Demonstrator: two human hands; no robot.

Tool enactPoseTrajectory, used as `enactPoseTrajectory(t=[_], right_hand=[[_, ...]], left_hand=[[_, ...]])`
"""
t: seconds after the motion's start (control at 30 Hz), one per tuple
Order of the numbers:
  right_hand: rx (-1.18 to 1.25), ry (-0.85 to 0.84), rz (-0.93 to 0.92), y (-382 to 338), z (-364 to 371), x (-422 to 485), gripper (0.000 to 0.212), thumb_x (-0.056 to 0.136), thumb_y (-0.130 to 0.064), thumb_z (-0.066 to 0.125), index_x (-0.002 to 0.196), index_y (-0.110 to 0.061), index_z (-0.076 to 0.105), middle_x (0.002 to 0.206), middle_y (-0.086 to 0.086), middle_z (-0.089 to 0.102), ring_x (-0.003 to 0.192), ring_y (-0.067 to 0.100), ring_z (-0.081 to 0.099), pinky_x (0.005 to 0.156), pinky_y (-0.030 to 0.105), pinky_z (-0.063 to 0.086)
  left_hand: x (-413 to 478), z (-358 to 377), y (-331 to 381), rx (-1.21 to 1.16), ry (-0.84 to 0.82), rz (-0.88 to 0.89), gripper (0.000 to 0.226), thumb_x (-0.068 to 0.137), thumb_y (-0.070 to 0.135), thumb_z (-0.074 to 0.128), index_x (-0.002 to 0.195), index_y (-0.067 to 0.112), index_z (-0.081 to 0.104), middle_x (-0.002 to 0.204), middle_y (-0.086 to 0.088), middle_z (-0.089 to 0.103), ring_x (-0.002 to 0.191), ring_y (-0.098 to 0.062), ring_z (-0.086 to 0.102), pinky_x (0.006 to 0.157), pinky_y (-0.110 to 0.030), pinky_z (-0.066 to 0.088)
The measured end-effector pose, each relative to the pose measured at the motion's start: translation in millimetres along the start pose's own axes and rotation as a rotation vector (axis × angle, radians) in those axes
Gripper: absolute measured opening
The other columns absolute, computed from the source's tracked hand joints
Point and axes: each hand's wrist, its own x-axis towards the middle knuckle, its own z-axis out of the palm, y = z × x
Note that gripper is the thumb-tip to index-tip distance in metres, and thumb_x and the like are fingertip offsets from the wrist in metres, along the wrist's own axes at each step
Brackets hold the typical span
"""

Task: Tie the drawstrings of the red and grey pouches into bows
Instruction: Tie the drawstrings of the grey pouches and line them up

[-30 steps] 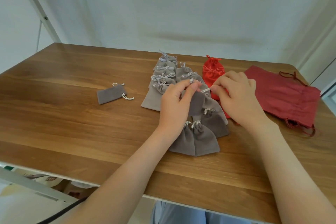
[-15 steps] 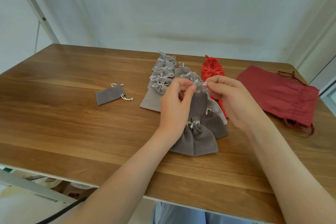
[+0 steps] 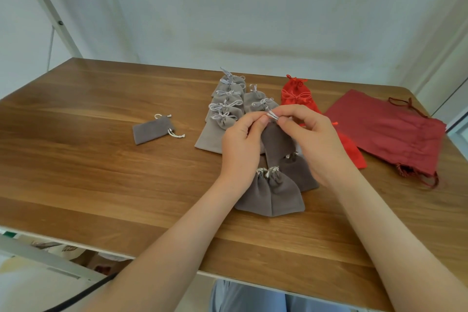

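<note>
— Where is the grey pouch (image 3: 277,142) found?
— Just left of the red pouch (image 3: 296,96), under both hands.
— How are the hands set?
— Its drawstring (image 3: 273,115) is pinched by the left hand (image 3: 240,144) and the right hand (image 3: 311,139), which are held close together.

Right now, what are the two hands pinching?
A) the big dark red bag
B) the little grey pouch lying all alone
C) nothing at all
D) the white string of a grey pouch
D: the left hand and the right hand both pinch the pale drawstring at the top of the grey pouch held between them.
</note>
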Motion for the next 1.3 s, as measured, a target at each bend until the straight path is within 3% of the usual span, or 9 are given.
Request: enactPoseTrajectory(t=[0.13, 0.3, 0.47, 0.63, 0.83, 0.93, 1.03, 1.17, 1.3], right_hand=[[-0.228, 0.036, -0.141, 3.7, -1.5, 0.7, 0.026, 0.091, -0.008, 0.058, 0.090, -0.033, 0.068, 0.088, -0.021, 0.061, 0.085, 0.010, 0.050, 0.080, 0.038, 0.044], [-0.443, 0.009, -0.240, 4.5, 1.1, 0.3, 0.018, 0.088, -0.009, 0.060, 0.093, -0.026, 0.067, 0.080, -0.042, 0.052, 0.082, 0.009, 0.046, 0.070, 0.012, 0.035], [-0.325, 0.042, -0.223, 4.1, 4.1, 1.2, 0.024, 0.086, -0.003, 0.063, 0.105, -0.011, 0.052, 0.081, -0.016, 0.059, 0.076, -0.003, 0.054, 0.068, 0.011, 0.038], [-0.293, 0.029, -0.212, 3.6, 3.6, 0.8, 0.025, 0.086, -0.002, 0.063, 0.104, -0.009, 0.048, 0.083, -0.008, 0.062, 0.073, -0.013, 0.053, 0.066, 0.006, 0.035], [-0.374, 0.025, -0.209, 8.9, 2.2, 2.8, 0.012, 0.087, -0.008, 0.062, 0.095, -0.015, 0.057, 0.087, -0.010, 0.061, 0.079, 0.002, 0.053, 0.069, 0.009, 0.035], [-0.334, 0.037, -0.170, 7.0, 2.0, 2.1, 0.010, 0.087, -0.007, 0.062, 0.093, -0.015, 0.060, 0.085, -0.013, 0.061, 0.078, -0.001, 0.054, 0.070, 0.010, 0.038], [-0.245, 0.048, -0.058, 5.0, 1.9, 2.7, 0.020, 0.088, -0.008, 0.062, 0.105, -0.018, 0.062, 0.086, -0.009, 0.062, 0.080, -0.001, 0.055, 0.075, 0.022, 0.045], [-0.241, -0.024, 0.054, 2.1, -2.1, 3.7, 0.026, 0.091, -0.007, 0.057, 0.111, -0.020, 0.066, 0.089, -0.002, 0.064, 0.087, 0.011, 0.058, 0.083, 0.031, 0.048], [-0.227, -0.079, 0.100, 2.3, -5.4, 3.9, 0.021, 0.093, -0.007, 0.054, 0.102, -0.018, 0.069, 0.080, -0.005, 0.061, 0.080, 0.011, 0.055, 0.079, 0.032, 0.048]], left_hand=[[-2.0, -0.1, 1.5, 0.019, -0.059, 0.001, 0.015, 0.094, 0.015, 0.056, 0.096, 0.024, 0.067, 0.089, 0.013, 0.068, 0.086, 0.000, 0.061, 0.076, -0.014, 0.046], [-3.0, 0.5, -0.2, 0.040, -0.020, -0.013, 0.011, 0.092, 0.022, 0.059, 0.084, 0.026, 0.066, 0.077, 0.008, 0.065, 0.073, -0.005, 0.056, 0.067, -0.020, 0.045], [-2.8, 1.2, -0.6, 0.005, 0.020, -0.012, 0.012, 0.093, 0.020, 0.058, 0.086, 0.023, 0.067, 0.080, 0.007, 0.068, 0.077, -0.007, 0.060, 0.071, -0.024, 0.049], [-3.0, 2.5, 0.1, -0.009, 0.034, -0.011, 0.010, 0.093, 0.017, 0.059, 0.089, 0.017, 0.068, 0.082, 0.002, 0.068, 0.077, -0.008, 0.060, 0.071, -0.023, 0.049], [-3.4, 3.0, 2.7, -0.052, 0.030, -0.013, 0.014, 0.092, 0.011, 0.059, 0.087, 0.023, 0.064, 0.080, 0.004, 0.065, 0.076, -0.006, 0.057, 0.071, -0.020, 0.048], [-3.1, 4.1, 2.9, -0.080, 0.044, -0.015, 0.015, 0.092, 0.008, 0.058, 0.088, 0.022, 0.062, 0.079, 0.007, 0.062, 0.074, -0.002, 0.056, 0.070, -0.015, 0.046], [-3.2, 4.7, 2.0, -0.071, 0.040, -0.017, 0.015, 0.092, 0.009, 0.059, 0.087, 0.023, 0.060, 0.078, 0.009, 0.061, 0.073, -0.001, 0.055, 0.068, -0.014, 0.045], [-5.4, 4.7, 0.5, 0.020, 0.003, 0.030, 0.016, 0.092, 0.013, 0.060, 0.085, 0.027, 0.057, 0.077, 0.012, 0.059, 0.069, 0.000, 0.051, 0.065, -0.014, 0.042], [-7.4, 3.5, 1.2, 0.169, -0.024, 0.131, 0.014, 0.092, 0.016, 0.060, 0.086, 0.028, 0.054, 0.080, 0.011, 0.059, 0.070, 0.002, 0.052, 0.065, -0.010, 0.039]])
